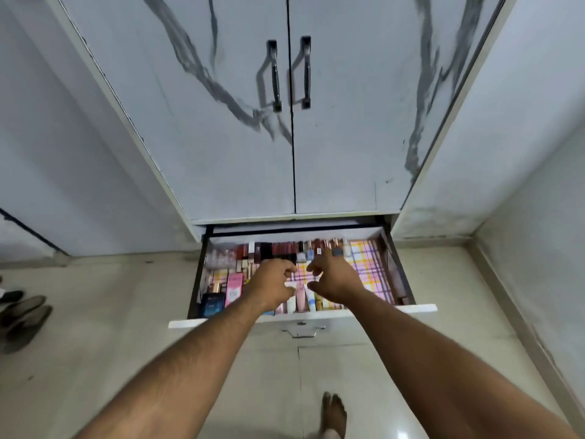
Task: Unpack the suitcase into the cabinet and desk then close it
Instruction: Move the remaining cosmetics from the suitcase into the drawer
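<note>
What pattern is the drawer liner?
Plaid liner, pink, yellow and purple on white; head view shows it.

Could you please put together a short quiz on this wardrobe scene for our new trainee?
1. True or false: the cabinet doors above the drawer are shut.
2. Where in the drawer do the cosmetics crowd: (a) left and back, (b) right, (c) nowhere?
3. What pattern lines the drawer's bare right part?

Key:
1. True; both doors are closed.
2. (a); the left hand and right hand hover over the middle, fingers curled, no clear grip.
3. A pink and yellow plaid liner.
</note>
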